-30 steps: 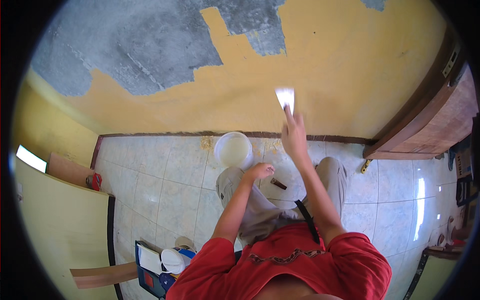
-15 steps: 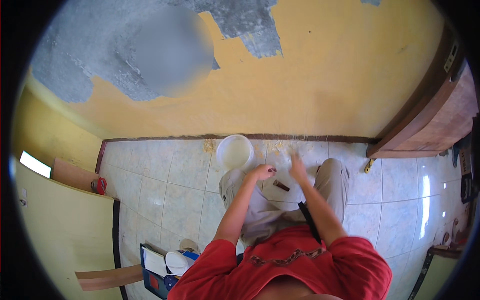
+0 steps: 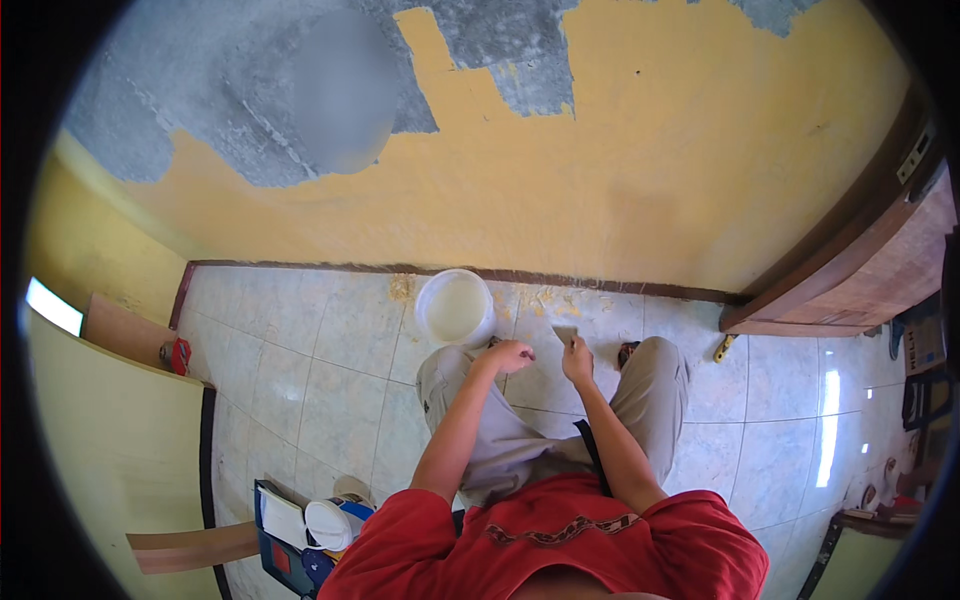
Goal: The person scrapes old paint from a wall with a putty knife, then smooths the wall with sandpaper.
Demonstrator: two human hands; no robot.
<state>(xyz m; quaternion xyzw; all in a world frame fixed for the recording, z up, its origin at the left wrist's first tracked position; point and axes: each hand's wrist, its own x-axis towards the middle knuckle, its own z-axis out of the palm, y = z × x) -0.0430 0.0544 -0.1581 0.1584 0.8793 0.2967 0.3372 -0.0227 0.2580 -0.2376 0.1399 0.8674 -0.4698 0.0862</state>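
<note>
My right hand point(image 3: 577, 362) is closed round a scraper point(image 3: 565, 332), its flat metal blade pointing toward the wall. My left hand point(image 3: 513, 356) hangs just past my left knee with its fingers curled in. A small dark bit shows at its fingertips, too small to name. A white bucket point(image 3: 489, 325) of pale, cloudy liquid point(image 3: 456, 306) stands on the tiles beyond my left hand, near the wall's foot. Scraped yellow flakes point(image 3: 565, 302) lie on the floor beyond the scraper. Ahead rises the yellow wall point(image 3: 520, 210), with bare grey patches point(image 3: 210, 90) higher up.
A yellow-handled tool point(image 3: 724, 348) lies by the wooden door point(image 3: 830, 290) on the right. Behind my left side stands a dark box point(image 3: 285, 545) with a white tub point(image 3: 328, 524) beside it. A brown board point(image 3: 190, 547) juts out there. A red object point(image 3: 180, 356) sits far left.
My right hand has taken the scraper up off the floor and drawn back from near the wall. My left hand has moved slightly left and lower in view.
</note>
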